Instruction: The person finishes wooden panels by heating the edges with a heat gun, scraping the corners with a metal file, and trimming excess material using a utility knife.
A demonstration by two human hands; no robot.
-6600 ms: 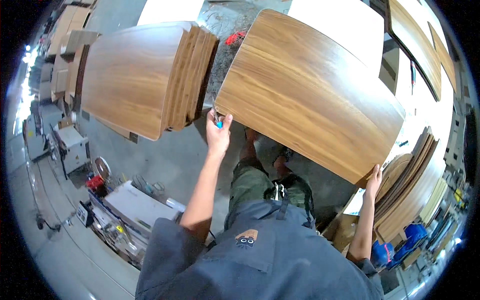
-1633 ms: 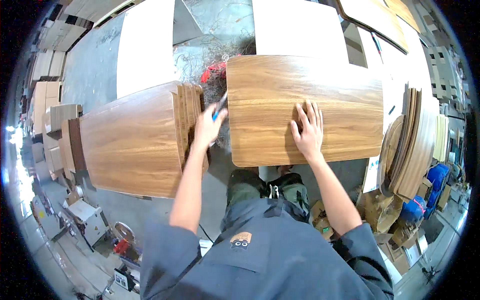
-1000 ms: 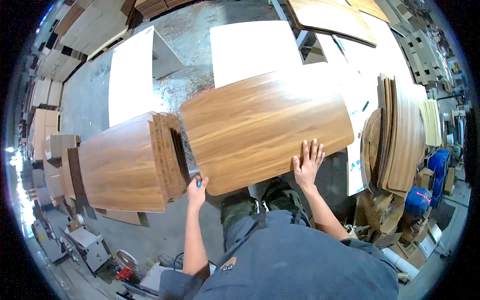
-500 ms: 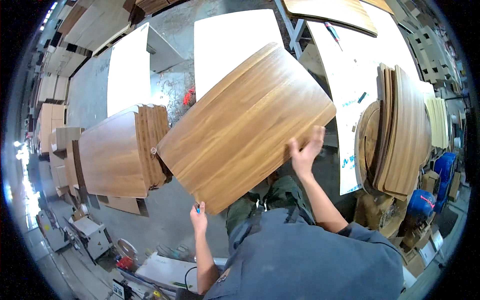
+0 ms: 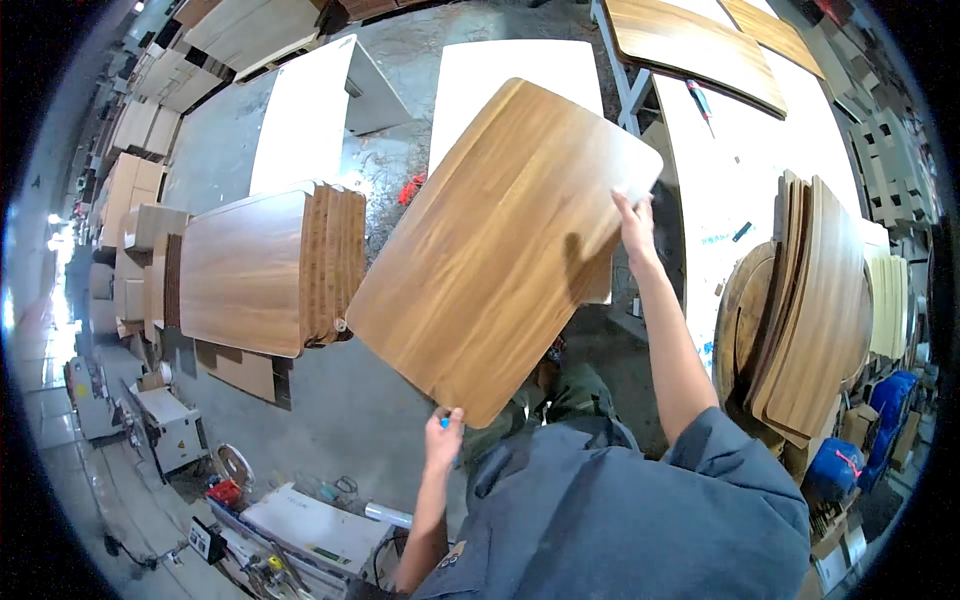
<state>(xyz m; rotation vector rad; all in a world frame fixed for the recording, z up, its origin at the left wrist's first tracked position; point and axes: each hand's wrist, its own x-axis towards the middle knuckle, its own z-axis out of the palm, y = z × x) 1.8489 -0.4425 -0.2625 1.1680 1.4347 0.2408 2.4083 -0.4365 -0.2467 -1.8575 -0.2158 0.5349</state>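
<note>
A wood-grain board with rounded corners [image 5: 500, 250] is held up, tilted, between my two hands. My left hand [image 5: 443, 440] is closed on its near edge, close to the lower corner. A small blue thing [image 5: 445, 423] shows between those fingers; its kind I cannot make out. My right hand [image 5: 637, 228] grips the right edge near the far corner, thumb on the top face and the other fingers partly hidden.
To the left stands a stack of similar boards [image 5: 245, 270]. A white-topped workbench [image 5: 700, 190] on the right bears a screwdriver [image 5: 699, 100] and upright curved boards [image 5: 815, 310]. Behind the held board is a white panel [image 5: 470, 85]. A machine [image 5: 310, 525] stands at lower left.
The board has swung to a steeper slant, its right corner rising away from me. My right hand has moved up with it and reaches farther out; my left hand stays at the near corner.
</note>
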